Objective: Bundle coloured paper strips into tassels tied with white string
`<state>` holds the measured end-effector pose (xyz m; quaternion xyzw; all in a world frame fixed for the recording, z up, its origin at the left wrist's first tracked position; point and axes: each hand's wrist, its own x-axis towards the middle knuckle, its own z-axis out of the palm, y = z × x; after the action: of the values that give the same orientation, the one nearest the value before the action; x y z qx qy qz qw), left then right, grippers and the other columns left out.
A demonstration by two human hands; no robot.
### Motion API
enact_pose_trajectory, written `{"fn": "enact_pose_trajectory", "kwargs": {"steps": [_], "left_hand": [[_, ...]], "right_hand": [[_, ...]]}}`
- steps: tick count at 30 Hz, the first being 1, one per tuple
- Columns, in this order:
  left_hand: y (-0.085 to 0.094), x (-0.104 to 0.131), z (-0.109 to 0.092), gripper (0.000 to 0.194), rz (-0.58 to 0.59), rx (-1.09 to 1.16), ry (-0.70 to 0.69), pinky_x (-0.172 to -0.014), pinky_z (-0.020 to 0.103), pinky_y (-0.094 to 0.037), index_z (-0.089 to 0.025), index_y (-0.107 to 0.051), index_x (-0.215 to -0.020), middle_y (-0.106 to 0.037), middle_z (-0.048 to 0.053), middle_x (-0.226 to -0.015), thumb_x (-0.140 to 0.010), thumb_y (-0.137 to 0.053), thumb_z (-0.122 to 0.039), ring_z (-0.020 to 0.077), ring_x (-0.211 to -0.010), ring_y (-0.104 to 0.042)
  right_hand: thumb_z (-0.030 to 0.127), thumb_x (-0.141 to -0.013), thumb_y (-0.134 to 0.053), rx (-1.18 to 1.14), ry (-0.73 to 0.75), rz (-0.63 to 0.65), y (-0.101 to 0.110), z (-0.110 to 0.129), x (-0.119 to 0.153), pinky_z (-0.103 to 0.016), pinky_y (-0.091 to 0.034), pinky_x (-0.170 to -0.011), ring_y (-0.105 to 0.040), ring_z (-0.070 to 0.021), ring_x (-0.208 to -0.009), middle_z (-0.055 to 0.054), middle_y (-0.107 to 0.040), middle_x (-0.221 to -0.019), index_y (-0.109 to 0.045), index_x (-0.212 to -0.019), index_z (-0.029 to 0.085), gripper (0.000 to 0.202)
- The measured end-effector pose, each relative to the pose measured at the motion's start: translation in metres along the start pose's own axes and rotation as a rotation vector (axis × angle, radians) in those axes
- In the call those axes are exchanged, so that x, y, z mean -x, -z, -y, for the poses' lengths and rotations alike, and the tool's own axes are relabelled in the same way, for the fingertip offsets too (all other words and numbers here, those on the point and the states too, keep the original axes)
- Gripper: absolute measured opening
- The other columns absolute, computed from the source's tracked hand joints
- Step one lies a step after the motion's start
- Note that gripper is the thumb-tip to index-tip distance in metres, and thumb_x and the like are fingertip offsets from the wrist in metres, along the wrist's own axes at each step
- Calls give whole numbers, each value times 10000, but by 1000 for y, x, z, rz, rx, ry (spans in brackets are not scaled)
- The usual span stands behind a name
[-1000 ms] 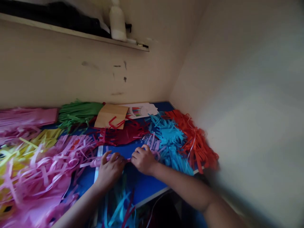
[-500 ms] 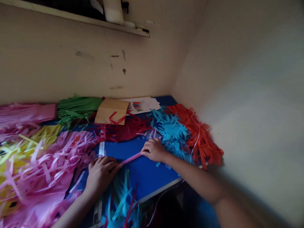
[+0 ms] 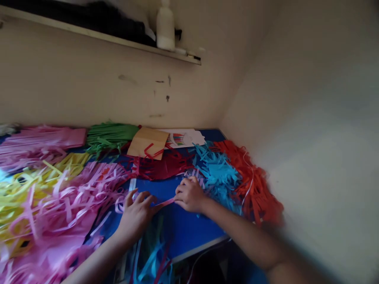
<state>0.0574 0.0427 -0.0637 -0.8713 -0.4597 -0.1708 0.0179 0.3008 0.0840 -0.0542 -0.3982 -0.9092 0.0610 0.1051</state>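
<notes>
A narrow pink strip [image 3: 167, 202] is stretched a short way between my two hands over the blue table top [image 3: 189, 232]. My right hand [image 3: 190, 195] pinches its right end, with the fingers bent together. At the strip's left end, my left hand [image 3: 138, 209] has its thumb along it and its fingers arched above. Left of that hand lies a heap of curled pink fringe [image 3: 68, 201]. Dark red fringe [image 3: 162, 166] lies just behind the hands, and light blue fringe [image 3: 220, 173] is beside my right hand.
Yellow fringe [image 3: 17, 197], green fringe [image 3: 114, 134] and orange-red fringe [image 3: 257, 185] lie around the table. At the back are a brown paper piece [image 3: 142, 139] and a printed sheet [image 3: 189, 138]. Blue strips [image 3: 154, 260] hang near the front edge. A shelf [image 3: 127, 44] holds a white bottle [image 3: 166, 27].
The view has shifted, so the scene sits lower and further right. My hands are closer together, the visible strip between them is shorter, and my left fingers are more raised and spread.
</notes>
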Motion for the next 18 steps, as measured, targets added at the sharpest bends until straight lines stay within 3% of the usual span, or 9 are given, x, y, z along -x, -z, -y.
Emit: {"fn": "enact_pose_trajectory", "kwargs": {"steps": [2,5,7,11,14,18], "left_hand": [[2,-2,-4,452,-25,-30,-35,-1069,551,-229,-420,-722,-989,-727,-17,-939,-812,-534,-49,263,-1009,-593],[2,-7,-8,262,-59,-42,-32,-1092,551,-226,-342,-729,-907,-728,1,-915,-835,-578,-141,265,-1018,-592],[2,-10,-10,164,-76,-52,-27,-1106,542,-223,-307,-721,-838,-729,6,-880,-860,-590,-209,257,-1019,-598],[0,-14,-11,225,-111,-68,-26,-1101,527,-234,-292,-705,-796,-729,-7,-816,-905,-533,-196,228,-980,-619],[-2,-9,-8,233,-117,-66,-33,-1072,499,-258,-291,-700,-798,-730,-15,-807,-918,-523,-201,221,-977,-625],[-4,6,4,262,-109,-69,-34,-1012,488,-272,-315,-715,-876,-748,-16,-859,-928,-499,-175,231,-968,-629]], "right_hand": [[343,-928,-630,74,161,-30,-4,2,1,-436,-265,-886,-518,-219,-1006,-11,-730,-983,-718,-912,264,119],[208,-985,-503,188,234,-57,-9,5,-3,-416,-281,-852,-514,-204,-945,-43,-713,-895,-688,-861,202,223],[219,-984,-499,191,196,-47,-10,9,-6,-408,-295,-839,-516,-207,-924,-53,-705,-883,-685,-852,189,230],[371,-934,-600,133,88,-70,-11,22,-12,-425,-305,-866,-512,-232,-990,-40,-711,-1008,-697,-946,221,179],[309,-966,-561,163,140,-128,-17,28,-11,-438,-286,-902,-502,-229,-1040,-38,-706,-1034,-684,-939,205,163],[216,-999,-502,139,111,-134,-21,17,2,-406,-273,-865,-533,-196,-960,-19,-713,-926,-680,-849,198,233]]}}
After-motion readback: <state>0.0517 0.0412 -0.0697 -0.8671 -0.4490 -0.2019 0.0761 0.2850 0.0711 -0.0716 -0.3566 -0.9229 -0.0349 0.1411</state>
